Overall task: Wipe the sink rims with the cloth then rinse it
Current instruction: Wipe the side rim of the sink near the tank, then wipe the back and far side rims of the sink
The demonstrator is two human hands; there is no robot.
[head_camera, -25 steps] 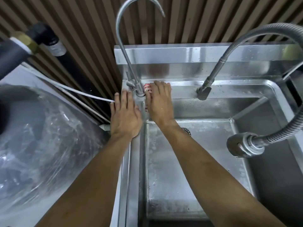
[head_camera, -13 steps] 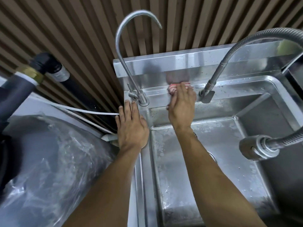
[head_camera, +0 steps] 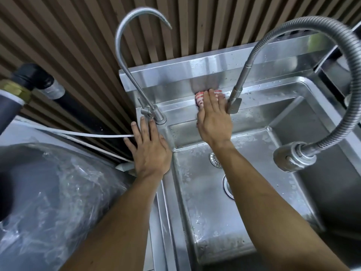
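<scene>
Cloth (head_camera: 199, 98), red-and-white striped, lay bunched on the back rim of the sink (head_camera: 175, 108), between the thin tap (head_camera: 160, 119) and the base of the hose tap (head_camera: 234, 103). Right hand (head_camera: 214, 122) pressed it down with straight fingers, flat, not curled round it. Left hand (head_camera: 149, 145) rested flat on the left rim, fingers spread, holding nothing. Judged soft, light and probably wet: it should fold and slide easily on steel under palm pressure. For rinsing, best gathered whole in the fist and then squeezed.
</scene>
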